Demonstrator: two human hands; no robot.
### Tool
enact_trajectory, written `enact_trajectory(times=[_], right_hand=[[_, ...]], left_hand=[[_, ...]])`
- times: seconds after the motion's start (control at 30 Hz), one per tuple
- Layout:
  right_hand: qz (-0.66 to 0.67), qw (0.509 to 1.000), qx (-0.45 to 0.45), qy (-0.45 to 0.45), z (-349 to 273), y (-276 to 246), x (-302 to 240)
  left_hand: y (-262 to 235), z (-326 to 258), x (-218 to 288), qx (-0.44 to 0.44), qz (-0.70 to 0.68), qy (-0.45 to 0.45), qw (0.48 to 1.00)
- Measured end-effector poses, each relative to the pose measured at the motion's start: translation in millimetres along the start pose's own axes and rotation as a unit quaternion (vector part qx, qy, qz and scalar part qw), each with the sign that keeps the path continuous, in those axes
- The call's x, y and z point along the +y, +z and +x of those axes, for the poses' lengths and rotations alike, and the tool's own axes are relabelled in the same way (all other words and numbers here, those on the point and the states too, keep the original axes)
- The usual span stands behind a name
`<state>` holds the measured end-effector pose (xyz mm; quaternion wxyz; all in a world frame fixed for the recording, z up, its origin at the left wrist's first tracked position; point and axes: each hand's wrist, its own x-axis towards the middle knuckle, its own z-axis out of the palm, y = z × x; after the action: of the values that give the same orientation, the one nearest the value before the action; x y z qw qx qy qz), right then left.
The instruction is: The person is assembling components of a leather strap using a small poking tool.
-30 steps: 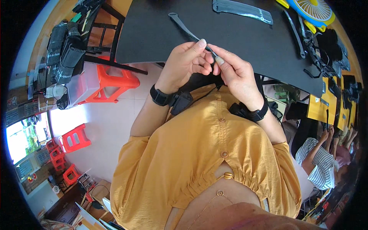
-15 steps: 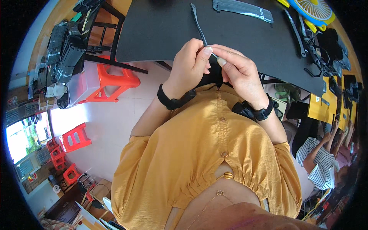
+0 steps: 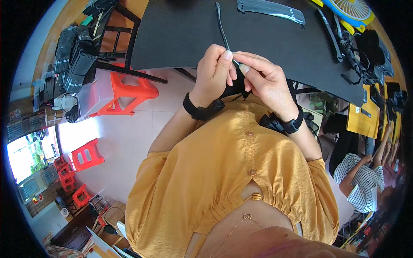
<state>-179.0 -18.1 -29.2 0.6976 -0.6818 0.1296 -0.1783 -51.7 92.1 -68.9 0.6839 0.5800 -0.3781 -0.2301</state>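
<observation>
Over the near edge of the black table, a slim dark rod point(image 3: 222, 26) with a flattened, rounded far end points up and away from me. My left hand point(image 3: 216, 69) pinches it near its lower end, thumb on top. Just to the right, my right hand point(image 3: 262, 73) holds the lowest part between thumb and index finger. The fingertips of both hands nearly meet, and they hide the rod's near tip. Dark bands circle both wrists. Farther off on the table lies a flat dark pouch point(image 3: 271, 11) in a clear sleeve.
The black table point(image 3: 180, 38) spans the far side. At its right are a dark strip point(image 3: 330, 36), tangled black cords point(image 3: 355, 60) and a blue-yellow fan point(image 3: 350, 10). A red stool point(image 3: 129, 92) stands left, near stacked dark packs point(image 3: 79, 58). A person in stripes point(image 3: 359, 180) sits at right.
Both hands stay pinched on the rod with only slight shifts. My left wrist has moved a little to the right. The striped-shirt person's arms have moved.
</observation>
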Motion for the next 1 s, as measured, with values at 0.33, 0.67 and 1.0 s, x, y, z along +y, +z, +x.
enact_trajectory(times=[0.33,0.67,1.0], right_hand=[[0.058,0.995,0.009,0.076,9,5,-5],[0.144,0.987,-0.019,0.070,20,12,-8],[0.102,0.994,-0.004,0.041,8,4,-29]], left_hand=[[-1,-10,19,0.087,-0.177,-0.047,0.979],[1,-31,29,0.044,0.016,-0.010,0.999],[6,-22,52,0.072,-0.025,-0.054,0.996]])
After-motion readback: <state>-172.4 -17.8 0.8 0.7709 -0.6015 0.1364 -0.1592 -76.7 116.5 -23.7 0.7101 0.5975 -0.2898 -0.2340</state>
